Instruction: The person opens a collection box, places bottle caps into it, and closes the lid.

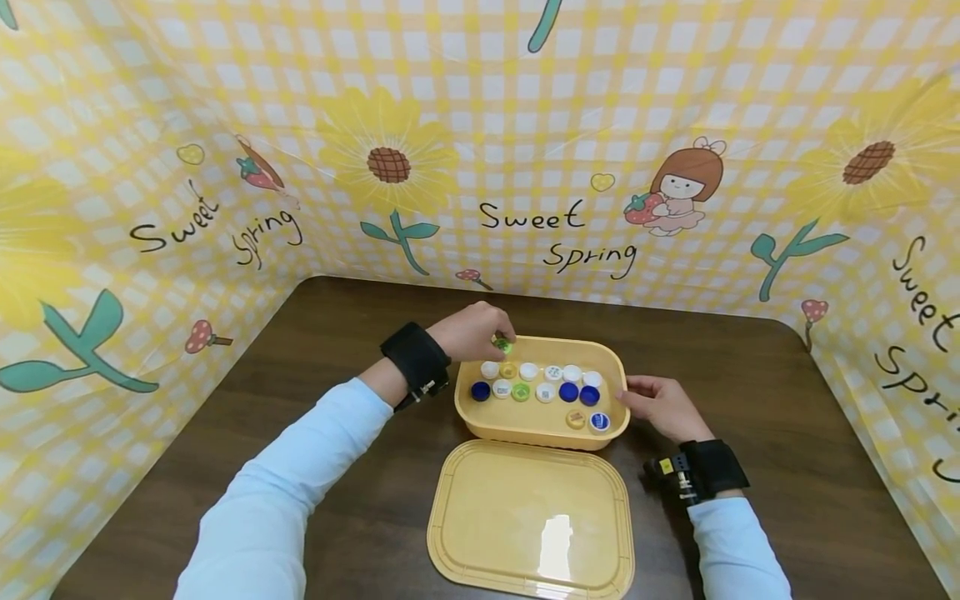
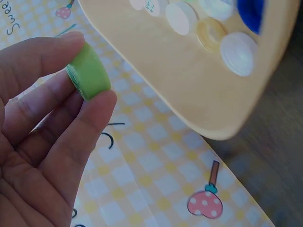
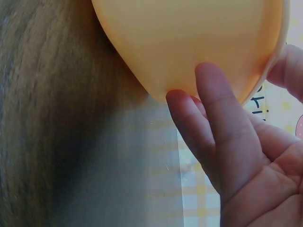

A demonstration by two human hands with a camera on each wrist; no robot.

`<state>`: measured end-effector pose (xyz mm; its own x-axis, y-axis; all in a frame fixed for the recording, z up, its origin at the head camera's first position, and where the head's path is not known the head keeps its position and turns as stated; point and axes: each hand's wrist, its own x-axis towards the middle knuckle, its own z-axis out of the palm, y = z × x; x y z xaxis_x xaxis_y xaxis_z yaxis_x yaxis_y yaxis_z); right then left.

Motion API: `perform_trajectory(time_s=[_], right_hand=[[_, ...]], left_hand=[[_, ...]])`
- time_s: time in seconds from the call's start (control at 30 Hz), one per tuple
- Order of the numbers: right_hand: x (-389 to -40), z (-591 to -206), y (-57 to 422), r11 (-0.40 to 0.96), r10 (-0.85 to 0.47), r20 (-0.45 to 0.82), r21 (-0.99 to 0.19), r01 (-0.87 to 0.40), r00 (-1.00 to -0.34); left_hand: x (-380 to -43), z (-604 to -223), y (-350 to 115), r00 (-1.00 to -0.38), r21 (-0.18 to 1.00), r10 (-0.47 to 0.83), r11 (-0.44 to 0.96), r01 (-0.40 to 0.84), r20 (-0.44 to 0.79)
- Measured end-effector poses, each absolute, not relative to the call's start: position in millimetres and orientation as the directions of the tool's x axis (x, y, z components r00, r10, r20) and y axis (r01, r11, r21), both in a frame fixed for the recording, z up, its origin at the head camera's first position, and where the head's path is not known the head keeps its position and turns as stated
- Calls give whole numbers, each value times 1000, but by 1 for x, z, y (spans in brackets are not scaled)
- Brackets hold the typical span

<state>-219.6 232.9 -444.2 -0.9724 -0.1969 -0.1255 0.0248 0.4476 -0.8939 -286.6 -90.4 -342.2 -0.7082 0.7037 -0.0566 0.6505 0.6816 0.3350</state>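
My left hand (image 1: pixel 474 330) pinches a light green bottle cap (image 2: pixel 91 73) between thumb and fingertips, above the far left part of a yellow plastic box (image 1: pixel 517 423). Inside the box, bottle caps lie in loose rows: white, dark blue, yellowish and another green cap (image 1: pixel 521 392). A yellowish cap (image 1: pixel 575 419) and a blue-and-white cap (image 1: pixel 599 422) sit at its near right. My right hand (image 1: pixel 663 406) grips the box's right end, thumb at the rim and fingers (image 3: pixel 213 87) against the outer wall.
A flat yellow lid (image 1: pixel 517 517) lies on the dark wooden table (image 1: pixel 360 517) in front of the box. Checked yellow-and-white cloth (image 1: pixel 540 167) with printed flowers encloses the table at the back and sides.
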Motion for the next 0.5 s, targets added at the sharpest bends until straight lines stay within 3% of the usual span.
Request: perform_trajectory(time_s=[0.5], right_hand=[[-222,-444,234,411,-188,-117,-911,30,-975]], left_hand=[[-286,-353,-53,-649,338,754,641,689,-106]])
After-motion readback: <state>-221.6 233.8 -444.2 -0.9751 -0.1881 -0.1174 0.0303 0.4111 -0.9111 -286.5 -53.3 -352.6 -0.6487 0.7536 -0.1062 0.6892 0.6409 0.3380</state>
